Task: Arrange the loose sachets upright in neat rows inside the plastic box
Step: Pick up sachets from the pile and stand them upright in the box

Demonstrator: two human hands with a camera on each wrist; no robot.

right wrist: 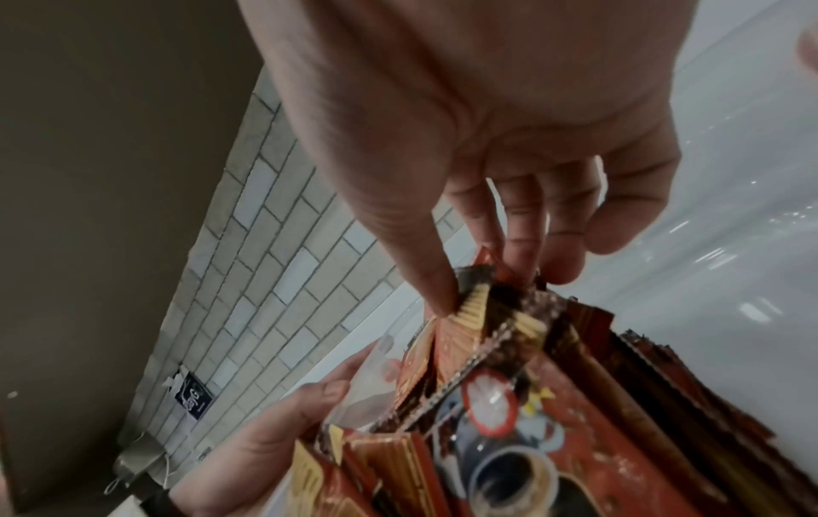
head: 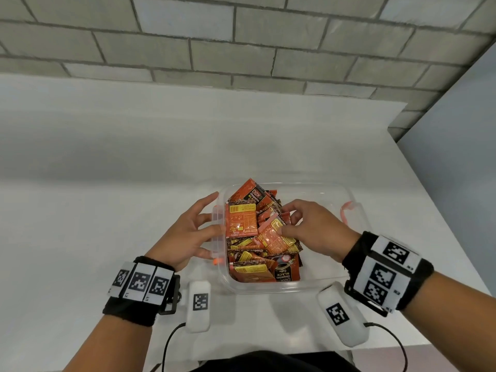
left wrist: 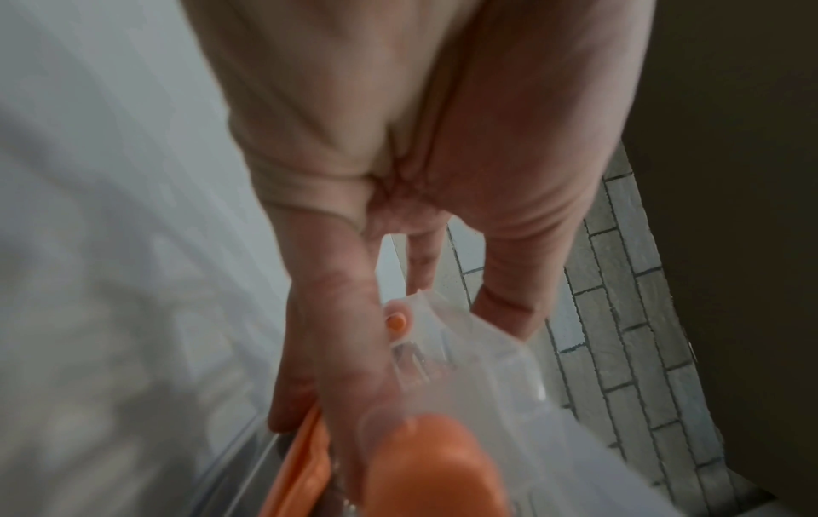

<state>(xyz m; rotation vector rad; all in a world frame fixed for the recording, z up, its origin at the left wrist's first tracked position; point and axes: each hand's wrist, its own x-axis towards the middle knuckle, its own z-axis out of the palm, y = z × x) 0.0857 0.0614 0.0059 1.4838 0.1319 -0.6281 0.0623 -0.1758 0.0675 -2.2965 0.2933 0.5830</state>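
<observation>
Grey brick wall [head: 241, 41] behind, white tabletop [head: 107, 170] in front. Landmark: clear rectangular plastic box [head: 330, 275] at the table's near edge.

Left of the box: left hand [head: 188, 232], a black wristband with square black-and-white markers [head: 139, 283] on the wrist. Fingers [head: 206, 200] spread and straight, laid against the outside of the box's left wall, by a clear clip with an orange tip [head: 217, 261]; nothing gripped. Same contact in the left wrist view: left hand [left wrist: 354, 314] flat along the clear wall, orange clip [left wrist: 396, 323] just beside the fingers, picture blurred.

Near side of the box, left: small white device with a square marker [head: 199, 304], lying flat, a black cable running from it off the table edge.

Inside the box, left half: loose pile of red-orange coffee sachets with yellow label panels [head: 257, 229], lying flat, tilted and overlapping, some leaning on the left wall; no rows. Right half of the box bare.

Over the pile: right hand [head: 311, 226], thumb and fingertips pinching the top edge of one red-orange sachet [head: 276, 229]. Confirmed in the right wrist view: right hand [right wrist: 465, 140] with thumb on one face and fingers [right wrist: 522, 245] on the other of the sachet edge [right wrist: 469, 307].

Near side of the box, right: second white marked device [head: 341, 315], also cabled.

Right wall of the box: pink-orange clip [head: 346, 208] on the outside.
</observation>
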